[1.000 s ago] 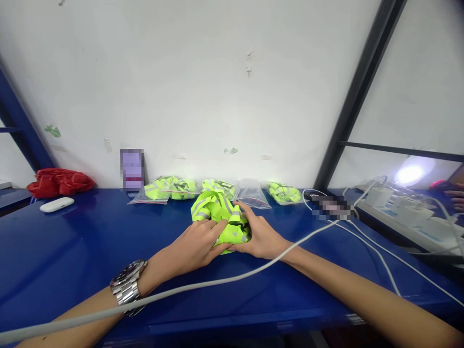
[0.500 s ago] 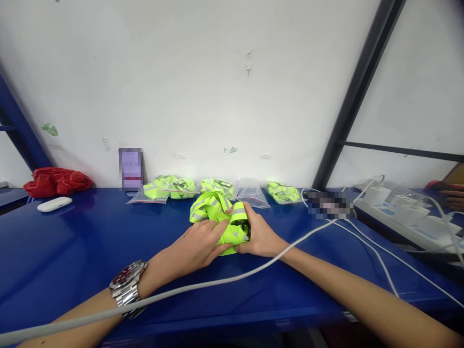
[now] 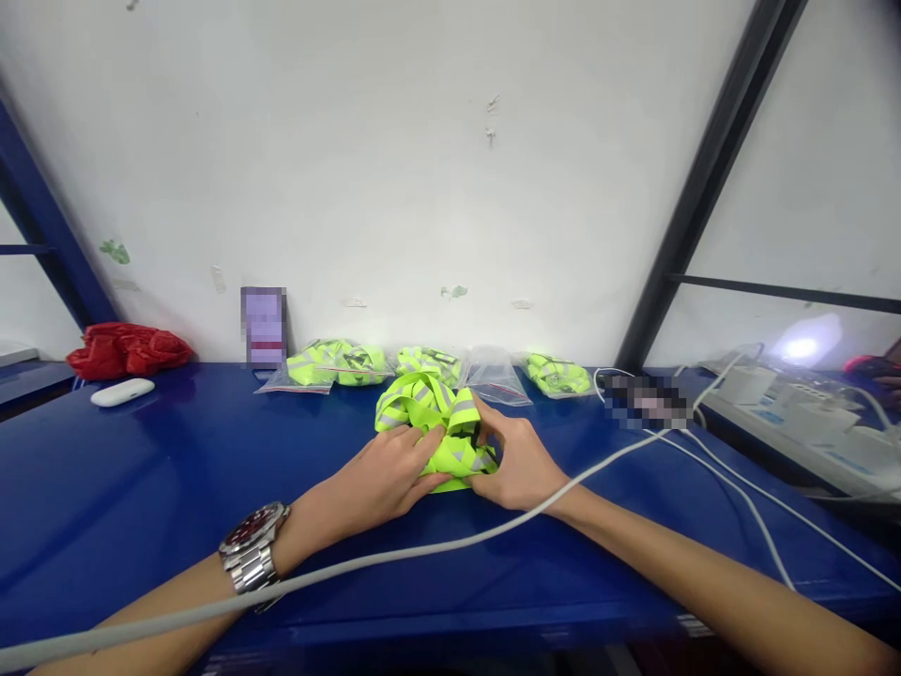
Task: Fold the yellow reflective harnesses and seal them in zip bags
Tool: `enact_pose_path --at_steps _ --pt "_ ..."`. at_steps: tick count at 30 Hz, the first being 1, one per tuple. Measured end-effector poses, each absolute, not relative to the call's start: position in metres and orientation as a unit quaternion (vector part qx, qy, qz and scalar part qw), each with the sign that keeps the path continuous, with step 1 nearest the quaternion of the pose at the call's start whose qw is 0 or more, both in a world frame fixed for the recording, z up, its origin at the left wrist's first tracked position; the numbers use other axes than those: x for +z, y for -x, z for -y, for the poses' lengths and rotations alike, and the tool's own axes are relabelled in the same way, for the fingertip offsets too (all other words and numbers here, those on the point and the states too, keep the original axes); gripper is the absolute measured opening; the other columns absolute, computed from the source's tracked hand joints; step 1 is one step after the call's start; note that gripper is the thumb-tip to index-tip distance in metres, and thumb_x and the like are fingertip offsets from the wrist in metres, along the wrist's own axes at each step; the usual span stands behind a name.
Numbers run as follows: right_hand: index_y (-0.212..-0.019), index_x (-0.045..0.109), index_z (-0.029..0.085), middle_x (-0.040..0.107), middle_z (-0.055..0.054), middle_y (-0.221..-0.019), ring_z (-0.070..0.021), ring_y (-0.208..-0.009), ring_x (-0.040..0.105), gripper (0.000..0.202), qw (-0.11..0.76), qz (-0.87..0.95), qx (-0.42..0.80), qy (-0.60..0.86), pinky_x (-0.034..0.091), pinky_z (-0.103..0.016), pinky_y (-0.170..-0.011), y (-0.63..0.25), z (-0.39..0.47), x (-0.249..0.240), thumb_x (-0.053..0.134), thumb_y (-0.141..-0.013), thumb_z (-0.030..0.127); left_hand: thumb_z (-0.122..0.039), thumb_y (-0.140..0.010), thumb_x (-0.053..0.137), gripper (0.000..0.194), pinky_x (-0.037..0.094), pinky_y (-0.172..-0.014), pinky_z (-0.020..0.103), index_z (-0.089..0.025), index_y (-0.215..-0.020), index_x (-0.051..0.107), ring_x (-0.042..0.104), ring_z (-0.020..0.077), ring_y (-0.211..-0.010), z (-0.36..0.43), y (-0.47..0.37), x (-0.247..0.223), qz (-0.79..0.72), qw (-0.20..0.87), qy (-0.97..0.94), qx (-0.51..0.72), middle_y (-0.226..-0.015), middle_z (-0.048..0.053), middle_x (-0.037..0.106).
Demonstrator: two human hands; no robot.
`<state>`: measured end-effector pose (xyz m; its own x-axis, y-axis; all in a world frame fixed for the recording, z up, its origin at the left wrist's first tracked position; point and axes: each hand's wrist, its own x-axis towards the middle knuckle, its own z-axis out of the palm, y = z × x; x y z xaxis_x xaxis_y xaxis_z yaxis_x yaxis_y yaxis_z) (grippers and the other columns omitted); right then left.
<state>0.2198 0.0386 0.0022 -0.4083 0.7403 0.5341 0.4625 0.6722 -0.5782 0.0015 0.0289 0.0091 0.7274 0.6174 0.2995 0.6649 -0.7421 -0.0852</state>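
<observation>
Between my hands is a bundle of neon yellow reflective straps [image 3: 457,455] with silver stripes and some dark parts, its loops folded over one another. My left hand [image 3: 401,469], with a metal watch on the wrist, grips the bundle from the left, fingers pressed into the folds. My right hand [image 3: 521,460] curves round the right side, thumb at the bottom and fingers at the top edge, closed on the straps. Some of its fingertips are hidden behind the loops. Behind the bundle lies a flat clear zip bag [image 3: 496,380].
Clear bags of yellow straps [image 3: 334,364] line the wall, another bag [image 3: 558,375] among them. Left are a red plastic bag [image 3: 130,350], a white case [image 3: 122,392] and a propped phone [image 3: 265,327]. A white cable [image 3: 450,545] crosses before my forearms; a power strip [image 3: 781,413] stands right.
My right hand has shifted slightly outward, its fingers lower along the bundle's right side. The left hand keeps its grip. The whole view has moved a little, so things appear further right.
</observation>
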Motion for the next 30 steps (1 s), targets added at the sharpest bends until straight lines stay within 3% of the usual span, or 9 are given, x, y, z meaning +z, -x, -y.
enact_pose_path --at_steps 4,8,11,15,19,23,27,30 --pt "-0.147 0.032 0.022 0.061 -0.01 -0.123 -0.0187 -0.084 0.06 0.101 0.436 0.756 0.395 0.286 0.049 -0.029 -0.067 -0.226 -0.056 -0.002 0.08 -0.057 0.025 -0.047 -0.098 0.031 0.045 0.05 -0.079 0.041 -0.013 -0.126 0.043 0.06 0.0273 -0.094 -0.027 -0.002 0.011 0.347 0.107 0.923 -0.128 -0.101 0.014 0.062" --pt "-0.133 0.053 0.023 0.061 -0.012 -0.128 -0.0271 -0.11 0.059 0.075 0.519 0.633 0.512 0.26 0.053 -0.03 -0.071 -0.228 -0.065 -0.001 0.077 -0.063 0.032 -0.047 -0.098 0.034 0.044 0.051 -0.077 0.041 -0.013 -0.125 0.042 0.061 0.0277 -0.091 -0.027 -0.003 0.011 0.345 0.117 0.923 -0.12 -0.1 0.013 0.062" --pt "-0.113 0.068 0.019 0.068 -0.012 -0.114 -0.0274 -0.105 0.064 0.045 0.529 0.623 0.498 0.289 0.055 -0.037 -0.08 -0.228 -0.067 -0.002 0.071 -0.072 0.036 -0.045 -0.098 0.034 0.043 0.051 -0.077 0.04 -0.013 -0.126 0.04 0.061 0.0273 -0.091 -0.028 -0.003 0.01 0.349 0.117 0.923 -0.111 -0.1 0.012 0.062" --pt "-0.103 0.073 0.017 0.072 -0.011 -0.105 -0.0271 -0.091 0.069 0.031 0.493 0.714 0.354 0.348 0.056 -0.042 -0.08 -0.225 -0.063 -0.002 0.065 -0.079 0.035 -0.044 -0.098 0.034 0.043 0.05 -0.077 0.04 -0.013 -0.127 0.039 0.06 0.0266 -0.09 -0.03 -0.002 0.008 0.341 0.114 0.927 -0.108 -0.099 0.011 0.061" --pt "-0.104 0.073 0.016 0.074 -0.009 -0.098 -0.026 -0.086 0.07 0.027 0.466 0.747 0.273 0.387 0.058 -0.04 -0.077 -0.223 -0.057 0.01 0.06 -0.081 0.025 -0.045 -0.098 0.034 0.044 0.05 -0.079 0.039 -0.013 -0.127 0.039 0.059 0.0262 -0.092 -0.031 -0.001 0.007 0.339 0.114 0.928 -0.108 -0.101 0.012 0.061" --pt "-0.1 0.072 0.014 0.073 -0.011 -0.098 -0.0268 -0.089 0.07 0.025 0.418 0.769 0.31 0.371 0.058 -0.04 -0.076 -0.233 -0.059 0.026 0.062 -0.079 0.024 -0.046 -0.098 0.033 0.045 0.051 -0.078 0.04 -0.012 -0.128 0.039 0.06 0.0264 -0.092 -0.03 0.0 0.007 0.344 0.119 0.925 -0.106 -0.101 0.012 0.061" --pt "-0.112 0.064 0.015 0.07 -0.012 -0.109 -0.0278 -0.104 0.066 0.041 0.406 0.759 0.362 0.359 0.056 -0.04 -0.085 -0.245 -0.066 0.028 0.071 -0.072 0.024 -0.046 -0.098 0.032 0.047 0.051 -0.076 0.039 -0.013 -0.131 0.036 0.06 0.0264 -0.092 -0.031 0.002 0.005 0.342 0.126 0.925 -0.107 -0.101 0.012 0.061" --pt "-0.103 0.064 0.013 0.073 -0.013 -0.095 -0.0256 -0.089 0.07 0.036 0.399 0.738 0.366 0.403 0.057 -0.039 -0.079 -0.246 -0.068 0.023 0.073 -0.071 0.027 -0.047 -0.098 0.032 0.049 0.052 -0.077 0.04 -0.013 -0.132 0.035 0.059 0.0262 -0.092 -0.033 0.003 0.004 0.339 0.127 0.926 -0.11 -0.101 0.011 0.061"
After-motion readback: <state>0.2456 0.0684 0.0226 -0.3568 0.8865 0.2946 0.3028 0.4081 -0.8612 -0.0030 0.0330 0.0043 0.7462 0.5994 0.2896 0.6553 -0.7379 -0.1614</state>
